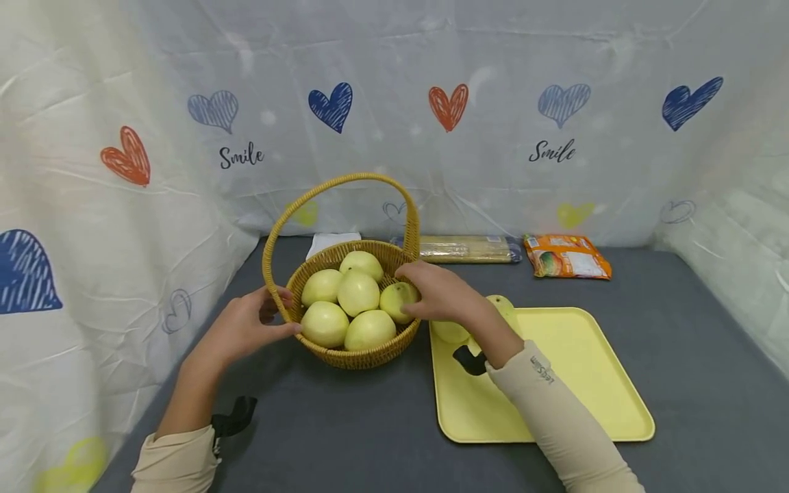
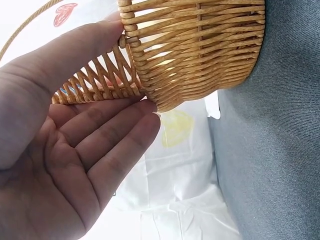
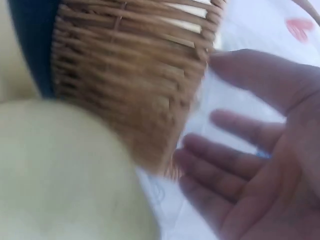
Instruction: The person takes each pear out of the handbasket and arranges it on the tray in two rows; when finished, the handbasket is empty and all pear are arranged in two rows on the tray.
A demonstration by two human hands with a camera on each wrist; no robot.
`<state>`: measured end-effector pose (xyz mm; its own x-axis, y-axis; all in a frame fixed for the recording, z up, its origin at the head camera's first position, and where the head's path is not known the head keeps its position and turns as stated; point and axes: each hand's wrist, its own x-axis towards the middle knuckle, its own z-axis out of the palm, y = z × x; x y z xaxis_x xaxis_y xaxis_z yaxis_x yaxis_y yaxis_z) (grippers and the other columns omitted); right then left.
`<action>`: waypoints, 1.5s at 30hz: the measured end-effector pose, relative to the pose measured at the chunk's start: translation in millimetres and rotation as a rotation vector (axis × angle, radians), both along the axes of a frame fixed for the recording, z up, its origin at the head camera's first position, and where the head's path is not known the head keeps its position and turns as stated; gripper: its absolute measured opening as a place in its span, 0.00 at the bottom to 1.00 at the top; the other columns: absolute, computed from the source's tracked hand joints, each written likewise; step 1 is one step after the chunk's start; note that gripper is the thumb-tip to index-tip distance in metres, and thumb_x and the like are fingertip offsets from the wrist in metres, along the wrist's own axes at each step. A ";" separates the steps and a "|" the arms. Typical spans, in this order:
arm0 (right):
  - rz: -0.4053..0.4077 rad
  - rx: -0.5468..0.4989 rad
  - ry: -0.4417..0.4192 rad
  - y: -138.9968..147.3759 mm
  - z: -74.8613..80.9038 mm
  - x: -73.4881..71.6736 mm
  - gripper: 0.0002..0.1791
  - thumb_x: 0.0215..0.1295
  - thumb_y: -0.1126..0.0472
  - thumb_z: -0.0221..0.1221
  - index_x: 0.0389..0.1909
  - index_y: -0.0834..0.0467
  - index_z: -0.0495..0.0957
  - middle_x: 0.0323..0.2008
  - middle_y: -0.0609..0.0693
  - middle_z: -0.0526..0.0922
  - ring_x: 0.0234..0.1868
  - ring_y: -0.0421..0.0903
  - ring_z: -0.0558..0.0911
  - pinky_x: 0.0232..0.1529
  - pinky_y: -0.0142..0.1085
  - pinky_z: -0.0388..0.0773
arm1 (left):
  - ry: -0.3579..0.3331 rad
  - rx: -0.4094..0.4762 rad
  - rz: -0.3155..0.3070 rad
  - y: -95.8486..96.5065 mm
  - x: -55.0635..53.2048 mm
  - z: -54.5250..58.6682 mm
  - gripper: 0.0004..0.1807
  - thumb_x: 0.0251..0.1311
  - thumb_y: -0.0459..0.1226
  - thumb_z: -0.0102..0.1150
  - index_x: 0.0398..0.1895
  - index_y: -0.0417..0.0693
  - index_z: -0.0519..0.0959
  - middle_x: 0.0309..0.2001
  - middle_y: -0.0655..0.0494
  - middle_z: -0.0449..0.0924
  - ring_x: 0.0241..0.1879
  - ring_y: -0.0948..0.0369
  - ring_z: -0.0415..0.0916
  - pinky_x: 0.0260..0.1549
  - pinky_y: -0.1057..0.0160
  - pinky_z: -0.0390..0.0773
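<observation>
- Near the back-left corner of the table, basket walls in the fruit, probably stopping any rolling.
- Left hand pinches its rim, steadying it, I'd guess.
- Right hand: loosely spread, opposite side.

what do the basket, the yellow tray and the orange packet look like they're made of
Basket: woven strands, wicker or plastic imitation, slight sheen; gaps show between them.
Yellow tray: probably moulded plastic, smooth, from its even colour and rounded corners.
Orange packet: likely thin plastic film, somewhat glossy, given its creases and print.
</observation>
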<state>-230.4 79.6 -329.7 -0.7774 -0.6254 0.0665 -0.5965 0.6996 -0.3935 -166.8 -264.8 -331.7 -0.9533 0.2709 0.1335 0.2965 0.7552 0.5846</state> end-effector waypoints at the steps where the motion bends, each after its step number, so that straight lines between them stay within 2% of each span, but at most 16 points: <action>1: -0.012 0.049 0.002 -6.9 -1.3 -2.0 0.30 0.63 0.58 0.67 0.65 0.61 0.72 0.61 0.58 0.75 0.55 0.54 0.77 0.51 0.47 0.77 | -0.001 -0.001 -0.001 -0.5 0.0 -0.5 0.33 0.56 0.49 0.74 0.58 0.39 0.76 0.51 0.44 0.82 0.52 0.43 0.80 0.50 0.45 0.81; 5: -0.066 0.241 0.015 -29.7 -9.5 -8.2 0.28 0.62 0.59 0.67 0.61 0.61 0.71 0.53 0.57 0.77 0.47 0.52 0.78 0.41 0.45 0.78 | 0.001 -0.003 -0.002 -1.8 0.7 -1.0 0.32 0.57 0.48 0.74 0.58 0.39 0.77 0.50 0.45 0.82 0.52 0.44 0.80 0.50 0.45 0.81; 8: -0.103 0.351 0.046 -41.4 -15.3 -9.1 0.26 0.63 0.60 0.66 0.59 0.61 0.71 0.48 0.57 0.77 0.43 0.53 0.78 0.37 0.45 0.79 | -0.003 0.005 -0.003 -1.0 0.0 -1.0 0.31 0.57 0.49 0.74 0.58 0.39 0.77 0.50 0.45 0.82 0.52 0.44 0.80 0.50 0.45 0.81; 12: -0.143 0.394 0.099 -48.9 -21.1 -7.1 0.22 0.63 0.64 0.66 0.55 0.63 0.70 0.40 0.57 0.76 0.36 0.53 0.76 0.34 0.43 0.77 | -0.013 0.013 -0.004 -0.4 -2.6 -2.8 0.32 0.57 0.49 0.74 0.58 0.39 0.76 0.51 0.45 0.82 0.53 0.44 0.80 0.51 0.44 0.80; 18: -0.141 0.263 0.125 -48.9 -23.3 -6.6 0.22 0.57 0.68 0.67 0.46 0.62 0.65 0.33 0.54 0.71 0.31 0.51 0.72 0.34 0.41 0.72 | 0.003 0.002 0.016 -4.5 -3.8 -2.7 0.31 0.56 0.47 0.75 0.57 0.40 0.77 0.50 0.45 0.82 0.52 0.44 0.80 0.50 0.44 0.80; 26: -0.120 0.156 0.132 -40.9 -28.4 -8.9 0.26 0.52 0.70 0.69 0.52 0.61 0.69 0.39 0.55 0.74 0.35 0.51 0.73 0.36 0.42 0.73 | -0.001 0.003 -0.001 -1.3 -3.1 2.7 0.31 0.58 0.48 0.73 0.57 0.39 0.76 0.52 0.43 0.81 0.54 0.43 0.79 0.52 0.44 0.80; 29: -0.107 0.072 0.117 -36.0 -30.8 -8.8 0.31 0.49 0.71 0.70 0.56 0.61 0.71 0.44 0.56 0.76 0.39 0.51 0.74 0.38 0.43 0.75 | -0.004 0.001 0.000 -1.5 -2.4 0.8 0.31 0.58 0.48 0.73 0.57 0.39 0.76 0.52 0.43 0.81 0.53 0.42 0.79 0.52 0.44 0.80; 35: -0.074 -0.078 0.121 -26.4 -30.8 -3.8 0.35 0.47 0.72 0.68 0.61 0.61 0.74 0.55 0.58 0.76 0.54 0.56 0.74 0.52 0.48 0.76 | -0.003 -0.004 0.005 -1.6 -1.6 -1.6 0.31 0.57 0.48 0.74 0.57 0.39 0.77 0.51 0.44 0.82 0.53 0.42 0.79 0.52 0.43 0.80; 37: -0.069 -0.142 0.099 -22.5 -29.5 -1.1 0.36 0.47 0.70 0.70 0.63 0.60 0.74 0.57 0.57 0.76 0.56 0.57 0.73 0.53 0.49 0.75 | -0.002 -0.004 0.006 -1.8 -1.3 -1.9 0.31 0.57 0.48 0.74 0.57 0.39 0.77 0.51 0.44 0.82 0.53 0.42 0.80 0.51 0.44 0.80; 41: -0.097 -0.290 0.005 -13.9 -24.7 7.1 0.40 0.50 0.62 0.75 0.67 0.57 0.72 0.60 0.55 0.74 0.55 0.55 0.74 0.49 0.50 0.76 | 0.005 0.001 0.006 -1.9 -1.3 -2.1 0.30 0.57 0.47 0.74 0.57 0.39 0.77 0.51 0.45 0.82 0.52 0.43 0.80 0.51 0.44 0.80; 45: -0.131 -0.389 -0.091 -6.2 -18.6 16.7 0.45 0.52 0.56 0.76 0.71 0.55 0.66 0.64 0.54 0.71 0.54 0.51 0.76 0.49 0.49 0.78 | 0.008 0.003 0.004 -1.9 -1.5 -1.9 0.30 0.57 0.47 0.74 0.57 0.39 0.77 0.51 0.44 0.82 0.52 0.44 0.80 0.51 0.44 0.80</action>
<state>-213.8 73.4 -348.3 -0.8621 -0.4630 0.2062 -0.4635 0.5557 -0.6902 -168.3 -266.6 -333.6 -0.9532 0.2668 0.1421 0.2983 0.7546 0.5844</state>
